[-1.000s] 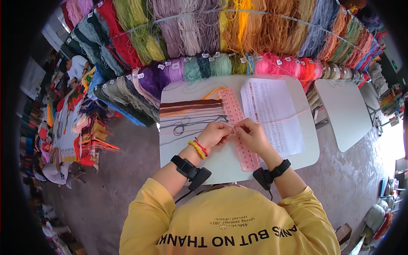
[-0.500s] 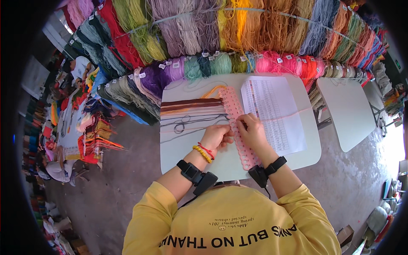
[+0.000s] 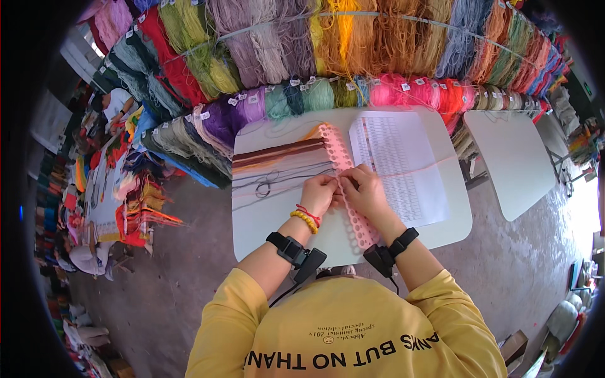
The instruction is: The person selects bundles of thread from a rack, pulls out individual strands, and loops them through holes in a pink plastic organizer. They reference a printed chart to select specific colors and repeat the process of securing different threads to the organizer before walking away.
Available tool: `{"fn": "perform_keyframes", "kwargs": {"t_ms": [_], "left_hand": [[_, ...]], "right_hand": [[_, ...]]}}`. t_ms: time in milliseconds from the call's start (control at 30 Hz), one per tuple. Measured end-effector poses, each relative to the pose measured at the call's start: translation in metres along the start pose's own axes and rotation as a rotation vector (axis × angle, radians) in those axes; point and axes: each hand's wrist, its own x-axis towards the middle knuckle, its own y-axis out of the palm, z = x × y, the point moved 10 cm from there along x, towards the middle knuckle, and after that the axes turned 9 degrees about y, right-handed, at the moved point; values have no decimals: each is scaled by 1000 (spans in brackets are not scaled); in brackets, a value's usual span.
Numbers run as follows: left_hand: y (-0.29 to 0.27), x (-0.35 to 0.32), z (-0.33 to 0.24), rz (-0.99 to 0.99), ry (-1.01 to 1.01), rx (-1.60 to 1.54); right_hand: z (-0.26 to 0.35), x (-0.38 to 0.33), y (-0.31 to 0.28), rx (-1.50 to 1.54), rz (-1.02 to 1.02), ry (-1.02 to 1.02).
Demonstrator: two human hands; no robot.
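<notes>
A long pink strip with rows of round holes [image 3: 336,150] lies on the white table, slanting toward me. Brown, orange, grey and pale threads [image 3: 280,151] are looped at its left edge and trail to the left. My left hand [image 3: 319,194] is closed in a pinch at that edge; what is between its fingertips is too small to make out. Across the strip, my right hand [image 3: 365,193] pinches a pink thread [image 3: 416,172], which runs out to the right over a printed sheet. The two hands' fingertips nearly meet and cover part of the strip.
The printed chart sheet [image 3: 403,201] lies to the strip's right on the table [image 3: 277,242]. Thick skeins of coloured yarn [image 3: 403,91] hang along the far edge. A second white table [image 3: 510,164] stands at right. People and yarn piles [image 3: 142,211] are at the left.
My left hand has moved up to the strip's edge and its fingertips now meet the right hand's. My right hand has shifted slightly left and down. The whole view has moved a little.
</notes>
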Motion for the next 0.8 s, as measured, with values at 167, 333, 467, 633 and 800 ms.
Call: {"fn": "perform_keyframes", "kwargs": {"t_ms": [167,333,467,633,800], "left_hand": [[-19,-5,-12,26,46,153],[1,-18,-31,213,-19,-435],[16,-11,-5,280,-36,102],[-24,-5,-29,67,242,327],[-167,-23,-41,-217,187,-610]], "right_hand": [[3,-4,4,-113,15,-46],[7,-8,6,-188,5,-126],[4,-6,1,-3,-14,-66],[8,-7,-1,-59,-21,-77],[3,-5,3,-110,24,-28]]}}
